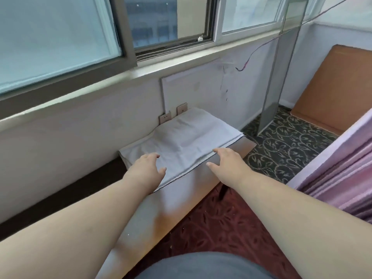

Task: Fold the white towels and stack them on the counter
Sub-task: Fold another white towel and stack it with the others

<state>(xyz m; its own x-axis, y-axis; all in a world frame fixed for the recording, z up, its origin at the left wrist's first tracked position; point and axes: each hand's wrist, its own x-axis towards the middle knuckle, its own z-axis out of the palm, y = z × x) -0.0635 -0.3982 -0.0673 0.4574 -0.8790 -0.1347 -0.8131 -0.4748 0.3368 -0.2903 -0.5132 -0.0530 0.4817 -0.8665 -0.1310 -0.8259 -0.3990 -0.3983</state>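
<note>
The fingers of the left hand (pixel 150 165) are lying loosely spread and slightly bent over the near-left part of the folded white towel (pixel 181 143), the thumb pointing out to the right — they are gripping nothing, and whether the palm is actually pressing the cloth or hovering just above it I cannot tell. The fingers of the right hand (pixel 227 162) are also relaxed and apart, holding nothing, the fingertips sitting at the towel's front-right hem where it is meeting the edge of the counter (pixel 175 200). Both hands are likely placed this way for smoothing or squaring the fold, one steadying the top while the other is lining up the edge.

The towel is lying flat on the far end of the narrow counter, directly under and ahead of the fingers, its back edge running close to the wall below the window sill (pixel 141 73) and partly in front of two small wall sockets (pixel 174 114). Its dark-stitched hem is running along the counter's front edge. It is looking layered, so it may already be a small stack — that is a judgement. Patterned carpet (pixel 285 141) is showing beyond, and a pink curtain (pixel 346 178) is hanging at the right
</note>
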